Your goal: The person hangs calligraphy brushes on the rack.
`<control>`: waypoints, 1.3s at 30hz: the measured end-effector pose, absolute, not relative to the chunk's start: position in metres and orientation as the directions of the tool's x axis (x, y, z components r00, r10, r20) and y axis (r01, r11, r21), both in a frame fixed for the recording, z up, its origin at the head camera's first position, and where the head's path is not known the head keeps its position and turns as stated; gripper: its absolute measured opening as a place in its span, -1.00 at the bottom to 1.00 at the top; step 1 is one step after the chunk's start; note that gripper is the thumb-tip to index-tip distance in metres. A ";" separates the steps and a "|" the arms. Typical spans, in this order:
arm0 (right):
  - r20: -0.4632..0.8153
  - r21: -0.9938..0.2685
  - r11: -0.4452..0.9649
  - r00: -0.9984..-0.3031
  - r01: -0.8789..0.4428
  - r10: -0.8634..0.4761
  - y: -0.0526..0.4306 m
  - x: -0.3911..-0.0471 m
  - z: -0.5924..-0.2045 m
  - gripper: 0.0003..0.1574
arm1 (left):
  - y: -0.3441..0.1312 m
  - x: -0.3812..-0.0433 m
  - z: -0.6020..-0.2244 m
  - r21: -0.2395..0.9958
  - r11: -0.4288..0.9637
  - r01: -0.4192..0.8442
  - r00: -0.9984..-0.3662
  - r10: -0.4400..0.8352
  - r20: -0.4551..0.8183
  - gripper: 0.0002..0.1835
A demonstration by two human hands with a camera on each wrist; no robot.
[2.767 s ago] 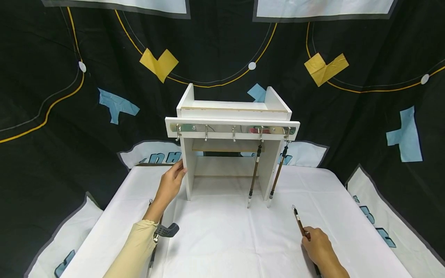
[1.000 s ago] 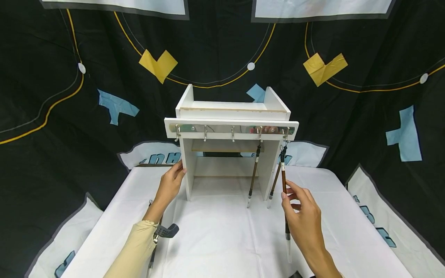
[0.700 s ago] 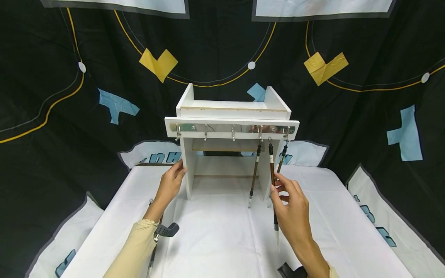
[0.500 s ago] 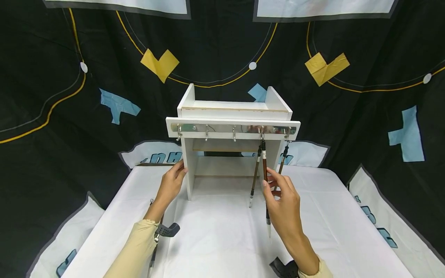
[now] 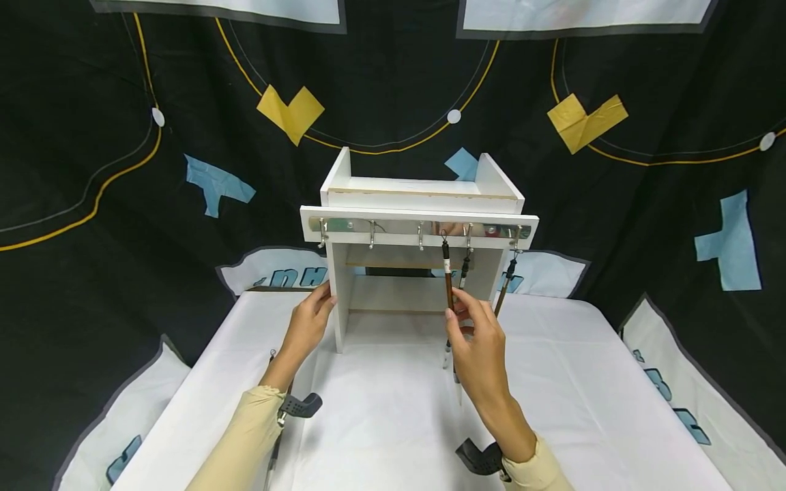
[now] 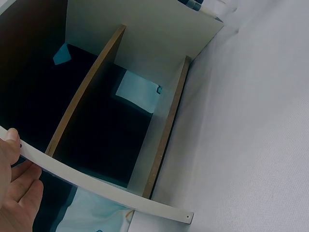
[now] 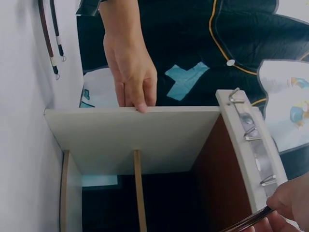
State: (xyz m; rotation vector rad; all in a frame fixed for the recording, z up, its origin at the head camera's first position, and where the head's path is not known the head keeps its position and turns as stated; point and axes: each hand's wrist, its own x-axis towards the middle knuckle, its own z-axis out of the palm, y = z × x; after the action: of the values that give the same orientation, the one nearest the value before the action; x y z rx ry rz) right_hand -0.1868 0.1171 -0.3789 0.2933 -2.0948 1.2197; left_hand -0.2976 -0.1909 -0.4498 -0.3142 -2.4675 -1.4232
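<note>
A white wooden rack (image 5: pixel 417 202) stands on the table, with a metal rail of hooks (image 5: pixel 393 226) along its front. My left hand (image 5: pixel 310 320) rests with straight fingers against the rack's left side panel (image 7: pixel 130 130), thumb on its front edge (image 6: pixel 12 137). My right hand (image 5: pixel 457 315) pinches a brown brush (image 5: pixel 447 276) and holds it upright. Its loop end is just under the rail, between two hooks. One brush (image 5: pixel 464 267) hangs right behind it, partly hidden by my hand. Another brush (image 5: pixel 503 290) hangs from the far right hook.
A white cloth (image 5: pixel 393 423) covers the table. Two more brushes (image 7: pixel 48 34) lie on it by my left forearm. A black patterned backdrop hangs close behind the rack. The three left hooks on the rail are bare.
My right hand took a brush off the table, raised it upright and carried it left along the rail from the far right hook. My left hand stayed on the panel.
</note>
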 end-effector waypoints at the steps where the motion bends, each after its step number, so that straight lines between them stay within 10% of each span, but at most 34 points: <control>1: 0.654 -0.682 0.534 -0.744 -0.500 0.139 0.116 -0.188 -0.380 -0.52 | -0.191 -0.298 -0.450 0.809 0.492 0.321 -0.938 0.050 0.343 -0.41; 39: 0.615 -0.698 0.536 -0.780 -0.474 0.112 0.091 -0.200 -0.402 -0.55 | -0.191 -0.297 -0.450 0.798 0.501 0.336 -0.930 0.041 0.366 -0.42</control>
State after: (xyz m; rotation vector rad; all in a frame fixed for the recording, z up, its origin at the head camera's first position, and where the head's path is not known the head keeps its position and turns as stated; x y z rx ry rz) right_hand -0.1998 0.0909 -0.4021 0.2918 -2.1603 1.2362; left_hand -0.2967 -0.1905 -0.4502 -0.3174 -2.4487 -1.3991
